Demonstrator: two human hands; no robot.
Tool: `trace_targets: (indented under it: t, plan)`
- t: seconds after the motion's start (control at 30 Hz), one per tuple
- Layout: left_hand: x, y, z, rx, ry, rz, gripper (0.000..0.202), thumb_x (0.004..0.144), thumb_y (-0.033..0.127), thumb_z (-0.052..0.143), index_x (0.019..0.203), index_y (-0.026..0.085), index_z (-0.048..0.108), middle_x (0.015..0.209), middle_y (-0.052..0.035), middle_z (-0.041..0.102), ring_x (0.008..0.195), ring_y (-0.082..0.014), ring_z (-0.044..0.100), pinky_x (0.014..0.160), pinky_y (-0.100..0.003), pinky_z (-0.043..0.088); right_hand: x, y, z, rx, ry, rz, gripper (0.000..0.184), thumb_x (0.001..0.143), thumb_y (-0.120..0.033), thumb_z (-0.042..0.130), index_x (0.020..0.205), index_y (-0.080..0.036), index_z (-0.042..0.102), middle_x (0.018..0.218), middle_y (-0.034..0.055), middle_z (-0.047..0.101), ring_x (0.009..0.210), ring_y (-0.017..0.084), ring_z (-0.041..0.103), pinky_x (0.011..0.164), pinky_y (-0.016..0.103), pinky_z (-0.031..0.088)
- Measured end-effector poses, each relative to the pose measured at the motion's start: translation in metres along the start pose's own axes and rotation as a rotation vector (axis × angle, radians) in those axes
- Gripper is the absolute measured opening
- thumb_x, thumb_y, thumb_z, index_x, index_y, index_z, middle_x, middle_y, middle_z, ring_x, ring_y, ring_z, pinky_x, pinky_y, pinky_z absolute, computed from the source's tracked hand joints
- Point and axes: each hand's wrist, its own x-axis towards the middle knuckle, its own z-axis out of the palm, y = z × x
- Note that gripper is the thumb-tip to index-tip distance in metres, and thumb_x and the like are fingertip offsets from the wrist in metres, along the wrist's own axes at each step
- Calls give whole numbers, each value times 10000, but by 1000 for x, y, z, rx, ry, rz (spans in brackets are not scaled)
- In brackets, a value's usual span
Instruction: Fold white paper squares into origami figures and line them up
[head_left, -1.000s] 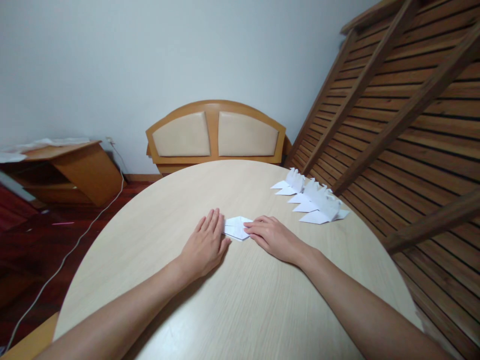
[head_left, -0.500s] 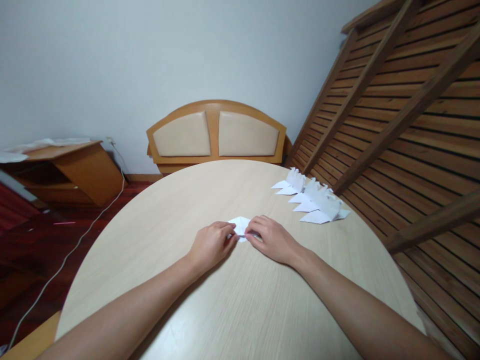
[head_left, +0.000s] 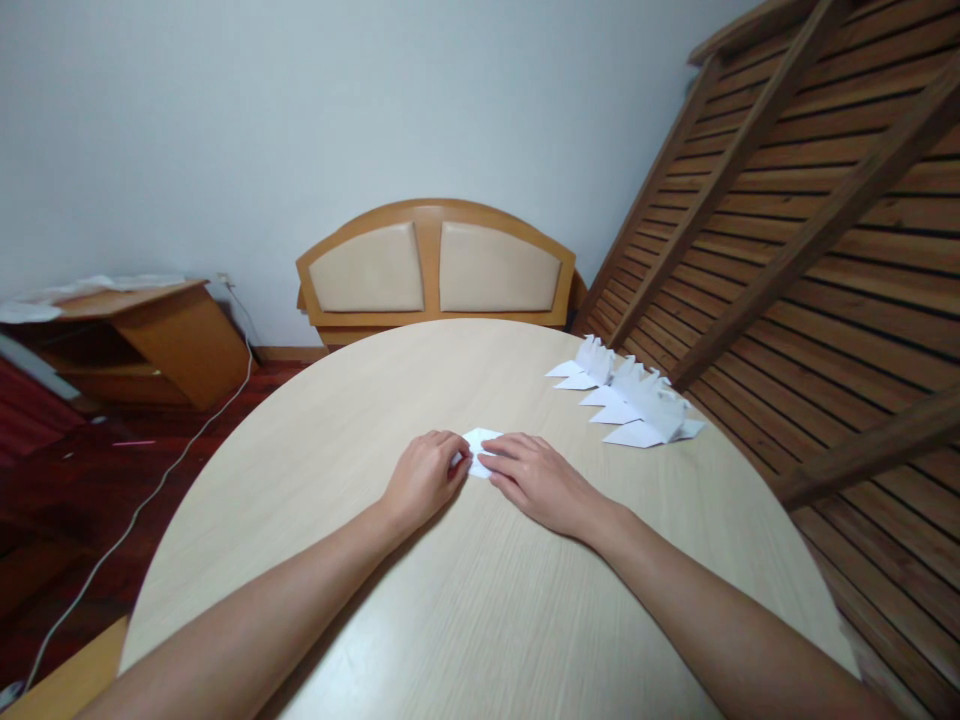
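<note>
A small piece of folded white paper (head_left: pixel 480 440) lies on the round table (head_left: pixel 480 600) between my hands. My left hand (head_left: pixel 427 480) has its fingers curled, with thumb and index finger pinching the paper's left edge. From the other side, my right hand (head_left: pixel 536 480) rests over the paper's right part, its fingers stretched out and lying flat on it, the thumb a little lower. Both hands hide the side corners of the paper.
Several folded white paper birds (head_left: pixel 637 405) stand in a row toward the table's right rim. Behind the table is a padded headboard (head_left: pixel 431 255). A slatted wooden frame (head_left: pixel 817 250) leans at the right. A cabinet (head_left: pixel 165 340) and a white cable (head_left: pixel 142 500) are at the left.
My right hand has gone from pinching the paper's near edge to lying flat across it. The raised near edge now lies down. My left hand stays at the left edge.
</note>
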Motion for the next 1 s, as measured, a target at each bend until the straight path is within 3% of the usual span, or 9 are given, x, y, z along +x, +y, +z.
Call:
trace_targets:
  t: [0.13,0.3,0.4,0.5,0.63,0.77,0.87,1.0]
  plan:
    - [0,-14,-2,-35,17,15,87,913,143,591,982,175,633,1000,-80,703,956,-231,642,864,-374,523,-6,-3,0,37,-132,-6,605,1023,-487,432,1500,-115,427,1565,158,404,1467,305,331,1186,498,291]
    - [-5,-17,-17,90,61,4,207,894,163,605,1100,149,619,1225,-156,653,1107,-290,622,950,-468,522,-7,0,-2,61,-144,20,658,983,-555,478,1503,-154,432,1562,139,417,1459,312,345,1183,492,293]
    - [-11,-2,-19,92,17,94,310,956,208,504,1250,154,582,1418,-152,563,1284,-276,553,1076,-471,456,-4,0,-4,47,-105,20,595,965,-531,528,1440,-174,513,1501,135,501,1396,313,421,1145,491,336]
    - [-18,16,-12,124,-148,125,485,1014,290,406,1472,132,410,1561,-158,406,1454,-294,370,1173,-519,332,-2,0,-8,58,-59,3,505,957,-489,560,1370,-199,575,1438,116,562,1316,294,487,1097,476,382]
    - [-21,23,-5,128,-309,131,570,1042,394,334,1534,106,320,1610,-161,289,1512,-297,221,1214,-521,236,-3,4,-14,72,-11,-20,360,933,-385,618,1246,-211,660,1289,104,662,1186,271,572,1038,455,417]
    - [-21,21,-7,83,-369,194,594,1040,429,337,1550,128,298,1620,-146,267,1518,-279,204,1227,-493,211,-2,13,-12,97,87,61,178,963,-261,564,1000,-204,729,997,70,740,1000,227,638,938,402,471]
    - [-20,21,-10,59,-375,208,621,1025,443,375,1557,133,292,1624,-139,259,1523,-297,175,1231,-495,201,-2,20,-4,117,191,130,236,934,-243,611,1153,-179,671,1161,92,708,1097,240,613,975,408,476]
    - [-20,22,-10,49,-388,210,644,1010,440,414,1558,121,297,1627,-138,254,1523,-333,148,1230,-511,212,-2,26,6,131,184,112,317,936,-245,612,1248,-186,625,1250,94,682,1164,248,596,1020,434,468]
